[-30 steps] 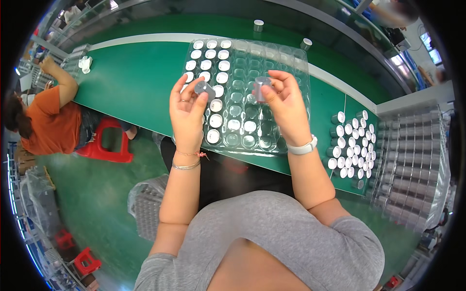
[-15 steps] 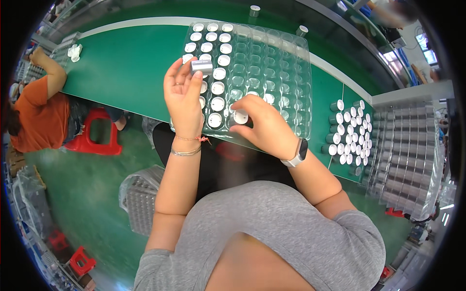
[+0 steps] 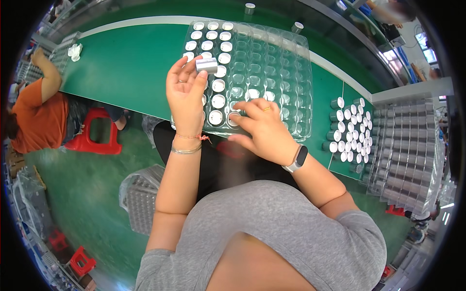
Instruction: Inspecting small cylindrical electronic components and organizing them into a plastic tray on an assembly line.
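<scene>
Left fingers (image 3: 201, 81): silver cylinder (image 3: 208, 66) pinched sideways between tips.

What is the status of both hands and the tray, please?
Left hand: holding silver cylinder above clear tray. Right hand: at white-topped cylinder in tray's nearest row. Both hands partly hide tray.

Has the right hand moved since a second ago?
Yes: judged against the clear tray, the right hand has moved toward the tray's near edge and somewhat left.
</scene>
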`<move>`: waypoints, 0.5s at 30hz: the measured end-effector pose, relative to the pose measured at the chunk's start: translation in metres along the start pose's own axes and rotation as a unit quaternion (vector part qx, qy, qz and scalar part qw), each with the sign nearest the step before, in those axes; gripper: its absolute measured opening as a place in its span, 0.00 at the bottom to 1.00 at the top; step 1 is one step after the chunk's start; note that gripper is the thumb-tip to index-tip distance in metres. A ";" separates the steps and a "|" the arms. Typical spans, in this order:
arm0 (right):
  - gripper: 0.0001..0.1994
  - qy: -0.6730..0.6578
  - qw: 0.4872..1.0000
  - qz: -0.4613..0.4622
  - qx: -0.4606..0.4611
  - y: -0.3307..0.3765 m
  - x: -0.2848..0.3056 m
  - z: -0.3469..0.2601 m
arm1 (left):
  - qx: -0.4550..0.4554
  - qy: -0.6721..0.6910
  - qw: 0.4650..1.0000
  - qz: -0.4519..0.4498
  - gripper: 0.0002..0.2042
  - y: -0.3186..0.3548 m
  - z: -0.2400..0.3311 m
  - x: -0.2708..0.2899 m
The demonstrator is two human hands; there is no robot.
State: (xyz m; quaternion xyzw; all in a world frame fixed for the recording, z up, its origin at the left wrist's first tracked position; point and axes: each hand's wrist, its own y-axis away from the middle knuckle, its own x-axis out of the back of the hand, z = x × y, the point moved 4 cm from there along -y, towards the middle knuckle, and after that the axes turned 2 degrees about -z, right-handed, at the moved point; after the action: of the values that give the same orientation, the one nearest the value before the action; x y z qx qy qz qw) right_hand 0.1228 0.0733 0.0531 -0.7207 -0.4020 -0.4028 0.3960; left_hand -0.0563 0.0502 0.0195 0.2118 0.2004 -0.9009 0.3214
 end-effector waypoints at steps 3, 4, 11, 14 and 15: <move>0.22 -0.033 0.997 0.067 -0.015 -0.012 0.014 0.008 | -0.012 -0.002 0.999 -0.051 0.25 0.002 0.003 -0.002; 0.21 -0.161 0.977 0.112 -0.082 -0.019 0.020 0.015 | -0.011 -0.002 0.998 -0.054 0.25 0.003 0.004 -0.004; 0.16 -0.525 0.828 0.142 -0.134 -0.042 0.002 0.041 | 0.037 -0.012 0.982 -0.184 0.31 0.010 0.003 -0.018; 0.14 -0.386 0.897 0.164 -0.139 -0.037 0.022 0.039 | -0.063 -0.036 0.987 -0.146 0.30 0.006 0.006 -0.018; 0.13 -0.285 0.934 0.160 -0.144 -0.035 0.028 0.036 | -0.062 -0.037 0.987 -0.144 0.30 0.005 0.004 -0.014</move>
State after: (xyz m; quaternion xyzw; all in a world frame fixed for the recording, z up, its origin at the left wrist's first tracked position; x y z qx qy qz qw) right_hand 0.1104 0.1260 0.0738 -0.9094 -0.3152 -0.1652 0.2152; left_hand -0.0441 0.0518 0.0295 0.1266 0.2721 -0.9310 0.2080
